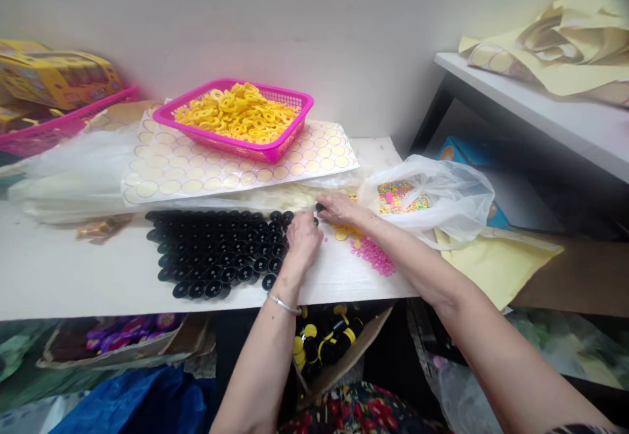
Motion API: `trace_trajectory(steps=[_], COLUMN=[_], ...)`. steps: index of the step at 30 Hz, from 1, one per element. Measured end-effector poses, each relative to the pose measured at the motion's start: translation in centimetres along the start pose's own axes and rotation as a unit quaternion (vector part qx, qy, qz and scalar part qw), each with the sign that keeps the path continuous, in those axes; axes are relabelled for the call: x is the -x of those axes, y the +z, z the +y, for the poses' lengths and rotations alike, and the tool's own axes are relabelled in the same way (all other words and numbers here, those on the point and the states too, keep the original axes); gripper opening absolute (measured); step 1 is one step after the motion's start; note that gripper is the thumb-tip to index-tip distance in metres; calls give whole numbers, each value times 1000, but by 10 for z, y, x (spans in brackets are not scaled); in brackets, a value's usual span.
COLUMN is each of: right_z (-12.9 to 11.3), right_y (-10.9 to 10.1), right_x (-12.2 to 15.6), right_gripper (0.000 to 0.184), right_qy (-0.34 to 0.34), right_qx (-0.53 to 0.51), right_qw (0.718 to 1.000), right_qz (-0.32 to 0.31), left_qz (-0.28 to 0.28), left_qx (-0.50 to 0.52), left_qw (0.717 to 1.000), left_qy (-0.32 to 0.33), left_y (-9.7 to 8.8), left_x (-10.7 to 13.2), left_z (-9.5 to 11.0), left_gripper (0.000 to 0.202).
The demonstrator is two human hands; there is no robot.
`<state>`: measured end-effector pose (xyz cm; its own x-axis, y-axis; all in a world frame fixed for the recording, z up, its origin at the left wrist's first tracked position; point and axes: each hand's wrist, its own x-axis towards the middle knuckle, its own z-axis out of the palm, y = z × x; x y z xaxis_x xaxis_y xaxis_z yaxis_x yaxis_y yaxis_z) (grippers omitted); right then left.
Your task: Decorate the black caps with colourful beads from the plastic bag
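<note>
Many small round black plastic cups (pixel 211 247) stand packed in rows on the white table, their hollow sides up. At the right edge of these rows is my left hand (pixel 303 240), fingers curled and closed; a bit of black shows beside its fingertips, but what it grips is hidden. Just to its right, my right hand (pixel 339 208) has its fingers closed on a black cup (pixel 320 207). Under my right forearm lie a heap of small pink pieces (pixel 374 257) and some yellow rings (pixel 343 233).
Behind the cups, a pink basket (pixel 275 153) of yellow rings rests on sheets of round stickers (pixel 147 188). To the right sits a plastic bag (pixel 462 191) with multicoloured beads (pixel 400 197). A box of black and yellow pieces (pixel 339 368) is below the table edge. A white shelf (pixel 540 103) juts in at right.
</note>
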<state>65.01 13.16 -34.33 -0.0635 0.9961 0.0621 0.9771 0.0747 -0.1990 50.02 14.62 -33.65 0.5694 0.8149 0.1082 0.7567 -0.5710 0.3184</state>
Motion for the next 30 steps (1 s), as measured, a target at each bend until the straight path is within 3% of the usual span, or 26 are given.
trace_trajectory(steps=[6, 11, 15, 18, 21, 25, 30], right_z=[-1, -21, -38, -45, -47, -42, -18], right_y=[-8, 7, 17, 14, 9, 8, 0], right_x=[30, 50, 51, 54, 72, 112, 141], right_gripper=[16, 17, 20, 21, 18, 18, 16], right_qy=[31, -45, -62, -58, -47, -20, 6], right_qx=[25, 49, 75, 94, 104, 128, 103], right_qw=[999, 998, 995, 993, 993, 991, 995], right_qz=[35, -21, -23, -31, -40, -38, -5], left_qz=[-54, -48, 26, 127, 224, 199, 149], left_qx=[-29, -38, -33, 11, 13, -74, -177], left_qw=[998, 998, 998, 990, 972, 969, 962], left_qy=[-9, 24, 53, 55, 68, 127, 141], left_y=[9, 3, -20, -35, -35, -20, -5], left_x=[-38, -37, -16, 14, 49, 80, 80], left_z=[-3, -5, -12, -27, -42, -48, -41], left_gripper=[22, 22, 14, 14, 15, 16, 20])
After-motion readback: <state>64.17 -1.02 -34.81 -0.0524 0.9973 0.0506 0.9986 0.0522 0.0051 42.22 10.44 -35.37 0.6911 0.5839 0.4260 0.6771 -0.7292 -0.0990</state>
